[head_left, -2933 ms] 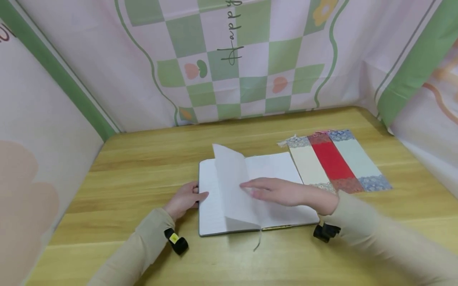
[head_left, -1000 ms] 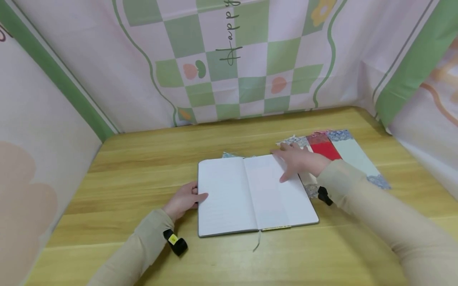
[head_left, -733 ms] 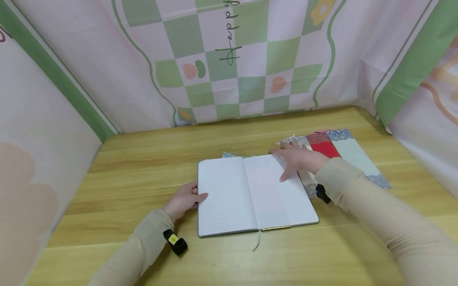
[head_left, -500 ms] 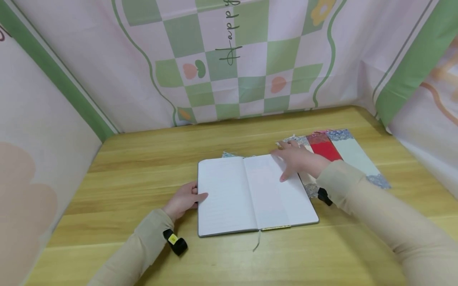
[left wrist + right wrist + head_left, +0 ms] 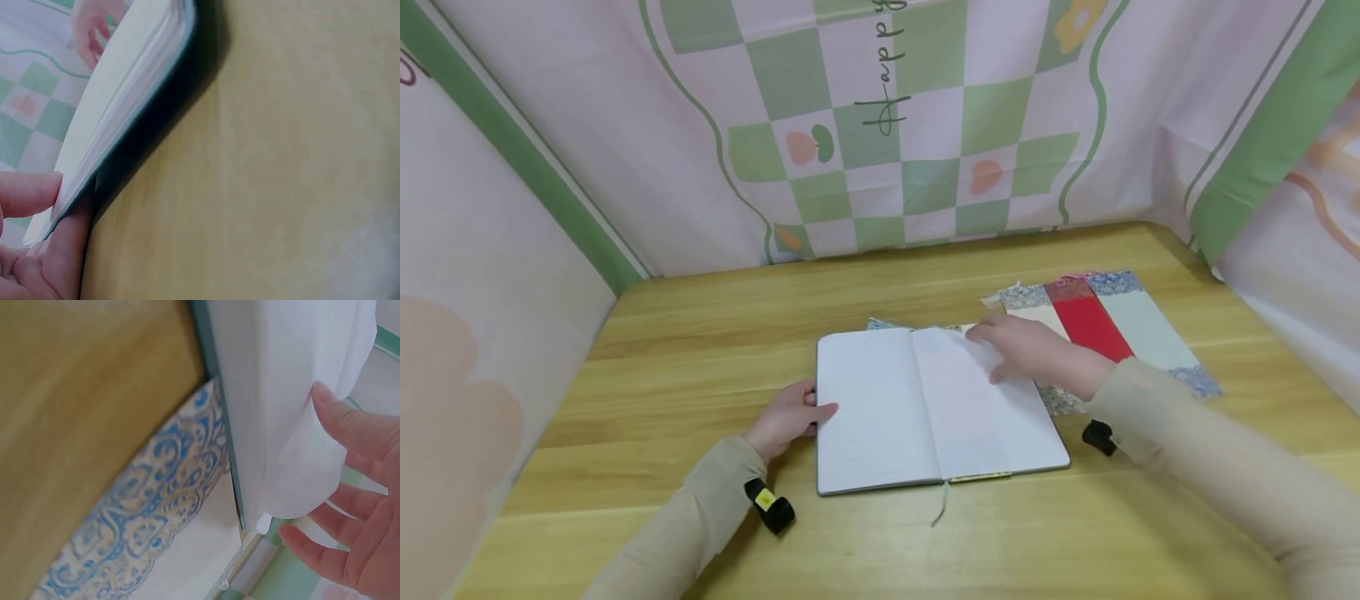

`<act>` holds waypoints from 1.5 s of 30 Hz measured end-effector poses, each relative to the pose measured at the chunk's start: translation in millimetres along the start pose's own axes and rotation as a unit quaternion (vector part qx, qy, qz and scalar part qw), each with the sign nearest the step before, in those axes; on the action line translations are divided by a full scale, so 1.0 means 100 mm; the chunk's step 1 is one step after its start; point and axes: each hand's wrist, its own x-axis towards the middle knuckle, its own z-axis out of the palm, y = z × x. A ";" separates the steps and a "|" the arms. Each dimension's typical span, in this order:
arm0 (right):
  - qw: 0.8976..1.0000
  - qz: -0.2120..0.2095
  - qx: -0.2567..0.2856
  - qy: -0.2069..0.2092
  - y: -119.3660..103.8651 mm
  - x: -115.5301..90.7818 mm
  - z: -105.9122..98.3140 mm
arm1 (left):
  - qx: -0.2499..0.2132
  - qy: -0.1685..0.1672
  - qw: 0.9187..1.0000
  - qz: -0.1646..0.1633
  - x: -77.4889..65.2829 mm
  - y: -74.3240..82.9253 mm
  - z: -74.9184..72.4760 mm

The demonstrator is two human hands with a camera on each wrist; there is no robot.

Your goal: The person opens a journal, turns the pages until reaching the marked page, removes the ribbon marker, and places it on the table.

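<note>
An open notebook [image 5: 876, 417] with white pages lies flat on the wooden table. My left hand [image 5: 784, 418] grips its left edge, thumb on the page and fingers under the cover, as the left wrist view also shows. At the far right corner my right hand [image 5: 1033, 350] pinches a page [image 5: 306, 469] of the notebook. In the right wrist view this page is lifted and bent, with the thumb on one side and fingers behind. A faint pinkish strip [image 5: 961, 400] shows through the right page. A thin ribbon [image 5: 942, 507] hangs from the spine.
Right of the notebook lie three patterned bookmarks: a cream one [image 5: 1033, 315], partly under my right hand, a red one [image 5: 1092, 323] and a pale green one [image 5: 1157, 329]. A pale blue tassel [image 5: 880, 323] sticks out behind the notebook. Patterned curtains [image 5: 925, 192] border the table [image 5: 700, 333].
Earlier my right hand turned a page over to the left, then rested spread at the far right corner. Now its fingers have drawn in and lift a page's corner. My left hand stays put.
</note>
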 end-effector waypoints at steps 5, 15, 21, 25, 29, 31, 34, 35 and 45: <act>0.998 -0.044 0.040 -0.002 -0.01 -0.11 0.02 | -0.001 0.000 1.000 -0.001 -0.01 0.01 0.01; 0.987 -0.077 0.144 -0.004 -0.04 -0.29 -0.08 | -0.004 -0.003 1.000 -0.001 0.00 0.02 0.02; 0.962 -0.018 0.266 -0.049 -0.05 -0.35 -0.18 | 0.000 0.003 1.000 -0.004 -0.01 0.02 0.01; 0.931 0.004 0.357 -0.074 -0.07 -0.36 -0.22 | 0.003 0.004 1.000 -0.003 -0.01 0.01 0.01; 0.902 -0.017 0.421 -0.091 -0.16 -0.37 -0.20 | 0.001 0.003 1.000 0.000 0.00 0.00 0.01; 0.902 -0.044 0.418 -0.100 -0.22 -0.37 -0.16 | 0.000 0.003 1.000 0.000 0.00 0.00 0.01; 0.919 -0.086 0.369 -0.105 -0.35 -0.36 -0.08 | -0.003 0.004 1.000 0.000 0.02 -0.02 0.02; 0.928 -0.098 0.343 -0.104 -0.40 -0.36 -0.04 | -0.004 0.003 1.000 0.001 0.02 -0.02 0.02; 0.971 -0.138 0.152 -0.126 -0.79 -0.35 0.17 | -0.031 -0.008 0.999 0.028 0.04 -0.05 0.00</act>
